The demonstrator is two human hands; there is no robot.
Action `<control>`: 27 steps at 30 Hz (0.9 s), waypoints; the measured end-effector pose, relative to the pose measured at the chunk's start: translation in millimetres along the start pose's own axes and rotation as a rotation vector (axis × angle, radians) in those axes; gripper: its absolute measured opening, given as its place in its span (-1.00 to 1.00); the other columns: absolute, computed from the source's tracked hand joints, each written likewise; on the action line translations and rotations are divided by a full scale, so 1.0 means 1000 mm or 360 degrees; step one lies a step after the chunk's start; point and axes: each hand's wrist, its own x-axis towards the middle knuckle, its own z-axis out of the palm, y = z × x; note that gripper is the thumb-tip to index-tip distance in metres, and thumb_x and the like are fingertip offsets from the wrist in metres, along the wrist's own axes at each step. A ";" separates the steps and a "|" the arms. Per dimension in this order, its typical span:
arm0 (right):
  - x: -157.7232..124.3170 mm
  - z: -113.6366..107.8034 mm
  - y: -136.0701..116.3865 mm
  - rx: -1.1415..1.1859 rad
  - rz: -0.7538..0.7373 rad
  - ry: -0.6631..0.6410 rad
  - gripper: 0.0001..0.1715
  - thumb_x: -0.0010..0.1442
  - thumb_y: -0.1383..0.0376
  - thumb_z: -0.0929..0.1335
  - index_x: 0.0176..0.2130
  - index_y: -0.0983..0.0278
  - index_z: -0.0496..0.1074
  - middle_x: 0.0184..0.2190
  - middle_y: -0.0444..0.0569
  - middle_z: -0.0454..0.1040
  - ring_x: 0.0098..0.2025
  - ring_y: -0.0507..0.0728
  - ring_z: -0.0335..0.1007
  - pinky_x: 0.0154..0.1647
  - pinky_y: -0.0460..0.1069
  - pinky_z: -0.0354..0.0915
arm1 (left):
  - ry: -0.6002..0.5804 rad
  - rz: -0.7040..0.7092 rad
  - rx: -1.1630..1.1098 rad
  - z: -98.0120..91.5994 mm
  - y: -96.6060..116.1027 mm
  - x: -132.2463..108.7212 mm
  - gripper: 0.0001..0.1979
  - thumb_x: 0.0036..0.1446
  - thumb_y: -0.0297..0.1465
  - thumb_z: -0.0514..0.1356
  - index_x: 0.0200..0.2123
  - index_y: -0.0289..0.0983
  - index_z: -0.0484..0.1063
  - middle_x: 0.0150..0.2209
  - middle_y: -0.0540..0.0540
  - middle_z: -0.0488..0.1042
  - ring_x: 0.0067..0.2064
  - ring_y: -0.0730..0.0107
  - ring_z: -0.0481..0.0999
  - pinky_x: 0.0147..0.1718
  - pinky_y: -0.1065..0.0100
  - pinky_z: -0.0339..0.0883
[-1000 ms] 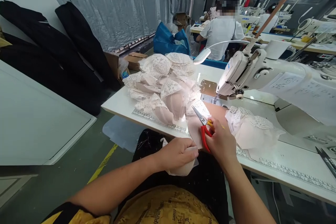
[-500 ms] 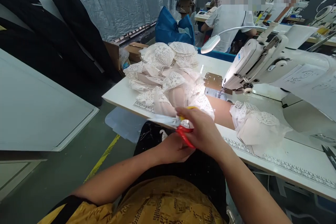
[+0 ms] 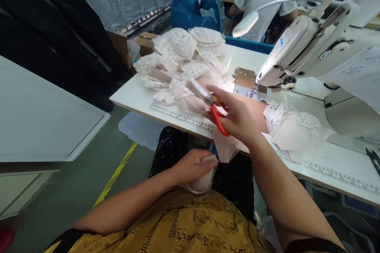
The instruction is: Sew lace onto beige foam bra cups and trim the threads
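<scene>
My right hand (image 3: 237, 116) is closed on red-handled scissors (image 3: 212, 104), held over the front edge of the white sewing table (image 3: 139, 101), blades pointing up-left toward a pile of lace bra cups (image 3: 181, 65). Down in my lap, my left hand (image 3: 192, 166) grips a pale beige bra cup (image 3: 203, 180). A strip of beige fabric (image 3: 227, 148) hangs off the table edge between my two hands.
A white sewing machine (image 3: 299, 53) with a gooseneck lamp (image 3: 246, 23) stands at the right. A second lace heap (image 3: 297, 132) lies under it. Black snips (image 3: 374, 160) rest at the far right. A person in white sits behind. Blue bag (image 3: 192, 6), cardboard boxes (image 3: 142, 41) beyond.
My right hand lifted the scissors away from my left hand, up and right over the table edge. My left hand sank lower into my lap with the cup. The camera tilted down.
</scene>
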 end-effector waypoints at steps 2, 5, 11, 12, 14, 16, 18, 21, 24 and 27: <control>-0.040 -0.025 -0.005 0.0040 0.0068 0.0132 -0.26 0.15 0.01 0.39 0.26 0.07 0.19 -0.01 -0.05 0.46 -0.09 0.19 0.45 -0.08 0.11 0.39 | 0.0017 -0.0011 -0.0063 -0.001 0.000 0.001 -0.68 0.17 -0.20 0.12 -0.45 -0.35 0.37 -0.51 0.04 0.27 -0.44 0.50 0.23 -0.46 0.49 0.13; -0.108 -0.053 -0.002 0.0140 0.0162 -0.0013 -0.25 0.10 -0.13 0.38 0.22 -0.04 0.26 -0.08 -0.04 0.48 -0.18 0.20 0.47 -0.13 0.12 0.41 | 0.0021 0.0065 -0.0079 -0.003 0.000 0.002 -0.73 0.17 -0.27 0.11 -0.43 -0.36 0.41 -0.48 -0.01 0.35 -0.42 0.47 0.29 -0.43 0.47 0.19; -0.197 -0.028 0.030 0.0367 0.0796 -0.0584 -0.29 0.11 0.02 0.43 0.20 0.13 0.32 -0.27 -0.03 0.53 -0.28 0.17 0.49 -0.22 0.06 0.44 | 0.0061 0.0201 -0.0044 -0.004 0.001 0.003 -0.72 0.20 -0.29 0.07 -0.44 -0.36 0.40 -0.51 0.00 0.33 -0.48 0.51 0.26 -0.48 0.48 0.18; -0.202 -0.017 0.034 0.0428 0.0883 -0.0585 -0.28 0.10 0.04 0.44 0.19 0.16 0.33 -0.25 -0.03 0.54 -0.27 0.16 0.50 -0.19 0.05 0.44 | 0.0063 0.0213 -0.0037 -0.004 0.001 0.002 -0.72 0.21 -0.29 0.07 -0.44 -0.35 0.39 -0.52 0.01 0.32 -0.49 0.52 0.25 -0.49 0.48 0.17; -0.206 0.000 0.038 0.0543 0.0970 -0.0571 -0.27 0.08 0.07 0.46 0.18 0.21 0.34 -0.14 0.02 0.54 -0.17 0.18 0.50 -0.11 0.06 0.43 | 0.0063 0.0209 -0.0018 -0.003 0.002 0.001 -0.72 0.23 -0.28 0.07 -0.44 -0.35 0.39 -0.53 0.02 0.30 -0.50 0.53 0.24 -0.50 0.48 0.16; -0.204 0.011 0.040 0.0575 0.0954 -0.0555 -0.27 0.08 0.09 0.46 0.19 0.21 0.32 -0.02 0.06 0.50 -0.04 0.21 0.46 0.01 0.10 0.37 | 0.0064 0.0197 0.0012 -0.001 0.004 -0.002 -0.71 0.23 -0.28 0.07 -0.43 -0.35 0.39 -0.53 0.02 0.31 -0.50 0.53 0.24 -0.51 0.48 0.15; -0.198 0.016 0.040 0.0510 0.0882 -0.0538 -0.27 0.08 0.10 0.46 0.19 0.22 0.32 0.04 0.07 0.48 0.05 0.24 0.42 0.08 0.12 0.32 | 0.0088 0.0178 0.0047 0.000 0.004 -0.006 -0.70 0.24 -0.27 0.07 -0.42 -0.36 0.40 -0.52 0.01 0.32 -0.49 0.53 0.24 -0.50 0.49 0.15; -0.188 0.015 0.039 0.0347 0.0768 -0.0564 -0.25 0.08 0.09 0.46 0.20 0.22 0.31 0.01 0.07 0.49 0.02 0.25 0.43 0.05 0.10 0.34 | 0.0152 0.0149 0.0074 0.002 0.004 -0.011 -0.69 0.26 -0.26 0.07 -0.38 -0.37 0.43 -0.48 -0.01 0.36 -0.46 0.51 0.27 -0.49 0.49 0.17; -0.179 0.014 0.036 0.0219 0.0692 -0.0604 -0.24 0.09 0.06 0.45 0.21 0.20 0.29 -0.08 0.04 0.53 -0.10 0.21 0.48 -0.06 0.04 0.37 | 0.0177 0.0142 0.0067 0.003 0.002 -0.014 -0.69 0.25 -0.26 0.07 -0.33 -0.38 0.46 -0.47 -0.03 0.39 -0.44 0.50 0.29 -0.47 0.49 0.18; -0.173 0.013 0.031 0.0119 0.0652 -0.0609 -0.27 0.11 0.06 0.44 0.21 0.19 0.29 -0.13 0.03 0.54 -0.15 0.19 0.49 -0.12 0.01 0.37 | 0.0179 0.0143 0.0036 0.004 0.001 -0.015 -0.69 0.24 -0.26 0.09 -0.32 -0.38 0.47 -0.48 -0.01 0.37 -0.46 0.52 0.26 -0.48 0.50 0.17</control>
